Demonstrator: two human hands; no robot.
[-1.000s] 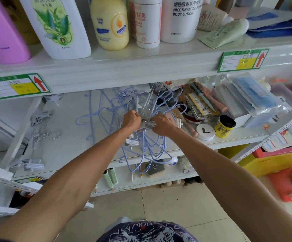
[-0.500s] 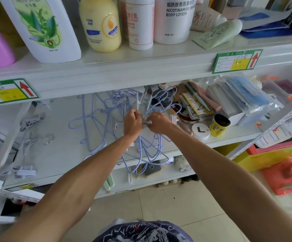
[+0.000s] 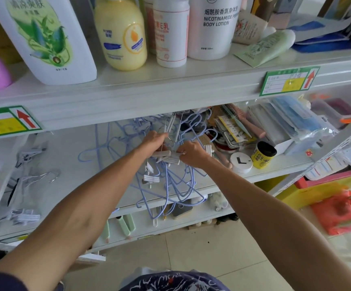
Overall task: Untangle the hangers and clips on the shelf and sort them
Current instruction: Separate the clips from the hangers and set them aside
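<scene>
Hangers (image 3: 167, 185) were one big blue knot on the shelf (image 3: 75, 181), left hand (image 3: 152, 141) gripping them up top, right hand (image 3: 193, 153) pinching a white clip (image 3: 171, 160) right beside it.

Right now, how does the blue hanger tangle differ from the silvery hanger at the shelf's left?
The blue hanger tangle is many wires knotted together, hanging over the shelf edge; the silvery hanger lies apart, on the shelf. The left hand and right hand hold the tangle; neither touches the silvery hanger. Both have hooked tops.
</scene>
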